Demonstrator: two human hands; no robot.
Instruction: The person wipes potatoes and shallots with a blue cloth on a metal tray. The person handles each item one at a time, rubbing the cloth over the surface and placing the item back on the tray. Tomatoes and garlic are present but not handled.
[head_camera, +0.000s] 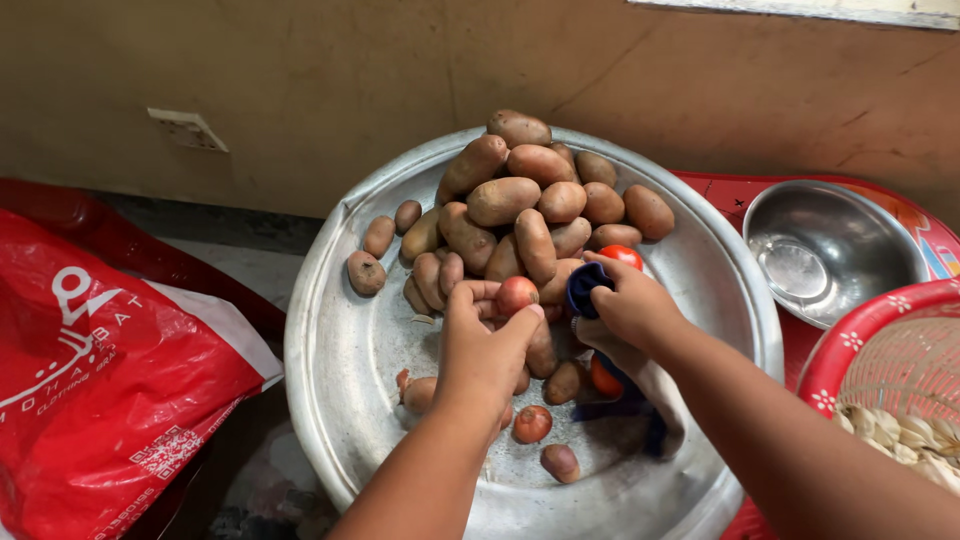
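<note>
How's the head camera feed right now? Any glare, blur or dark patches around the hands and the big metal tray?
Head view: soft, even light, sharp on both hands and the potatoes; mild sheen but no harsh glare on the metal tray and steel bowl; left hand casts a faint shadow; wide-angle bending at the edges; lower-left corner beside the red bag is dark.

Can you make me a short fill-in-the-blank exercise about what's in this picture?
1. The potatoes are piled on a large round ____ tray.
2. The left hand grips a small reddish ____.
3. The bag lying left of the tray is ____ in colour.
4. The steel bowl to the right is ____ inside.

Missing words: metal; onion; red; empty
</note>
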